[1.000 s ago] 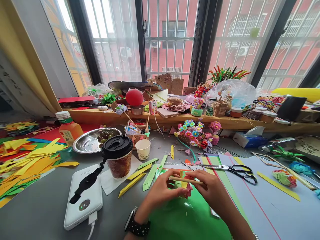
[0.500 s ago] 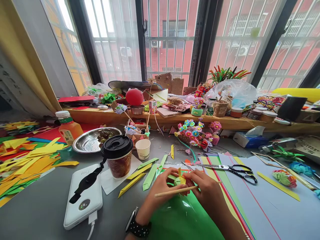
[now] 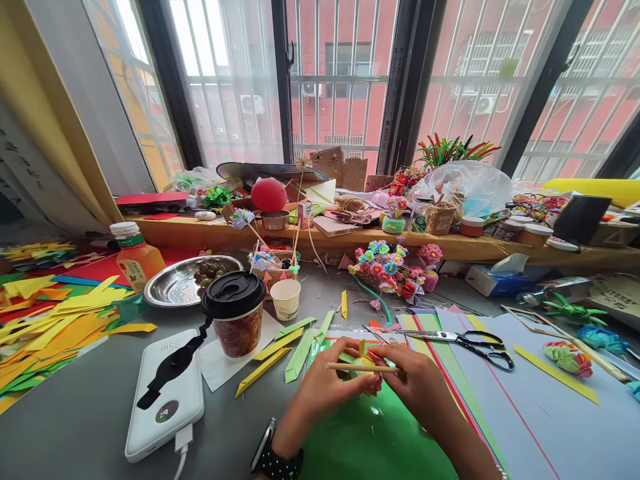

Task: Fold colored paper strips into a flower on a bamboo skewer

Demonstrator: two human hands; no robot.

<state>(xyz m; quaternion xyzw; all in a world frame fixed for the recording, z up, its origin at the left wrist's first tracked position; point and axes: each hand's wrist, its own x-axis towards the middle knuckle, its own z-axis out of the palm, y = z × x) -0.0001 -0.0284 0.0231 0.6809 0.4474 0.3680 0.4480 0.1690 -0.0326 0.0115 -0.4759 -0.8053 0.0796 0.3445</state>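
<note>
My left hand (image 3: 325,387) and my right hand (image 3: 413,380) meet over a green sheet (image 3: 370,437) at the table's near edge. Between their fingertips sits a small folded paper flower (image 3: 367,373) in yellow, green and pink. A thin wooden stick (image 3: 357,367) lies across the fingers, level, pinched by both hands. Both hands are closed around the flower and stick. A dark watch (image 3: 275,457) is on my left wrist.
Scissors (image 3: 470,343) lie on paper sheets to the right. A lidded coffee cup (image 3: 235,320), a small paper cup (image 3: 286,298) and a white power bank (image 3: 167,393) stand left of my hands. A steel bowl (image 3: 183,283), juice bottle (image 3: 134,257) and cut paper strips (image 3: 55,327) fill the left.
The stick, tilted down to the left half a second ago, is level again. My hands shifted slightly while turning the paper flower between the fingers.
</note>
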